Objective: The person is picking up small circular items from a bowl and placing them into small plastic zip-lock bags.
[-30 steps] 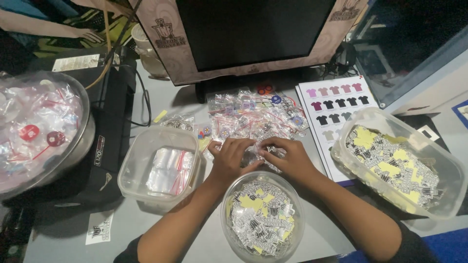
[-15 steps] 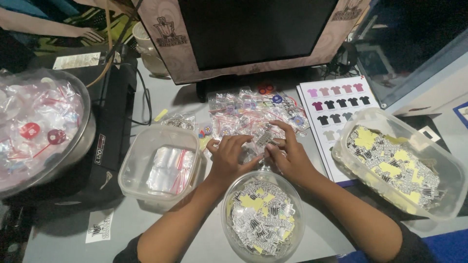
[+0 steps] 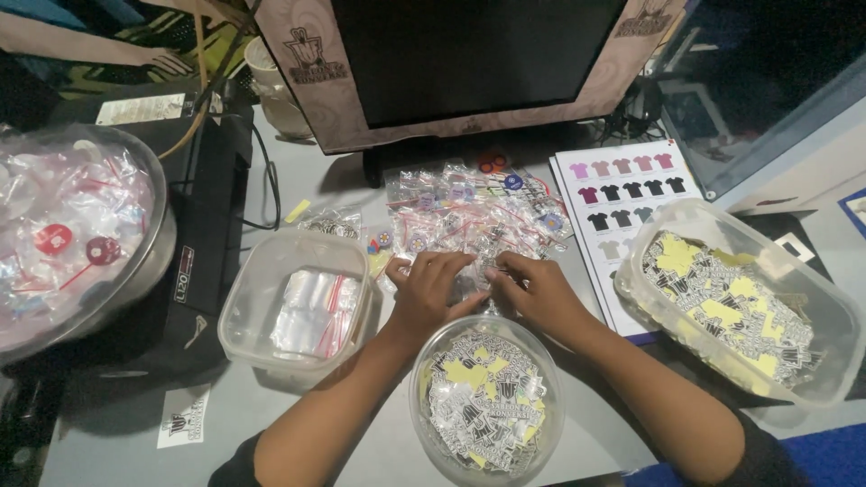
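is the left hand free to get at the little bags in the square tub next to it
Probably yes: the square tub is lidless, just beside the left hand, with nothing between them. But both hands currently pinch a small bag.

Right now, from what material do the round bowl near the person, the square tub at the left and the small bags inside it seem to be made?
The round bowl looks like clear, glossy plastic: the stickers inside show through its wall. The square tub seems frosted, semi-clear plastic with a matte, cloudy look and soft rounded corners. The small bags look like thin clear plastic film with a red strip; they crinkle and shine.
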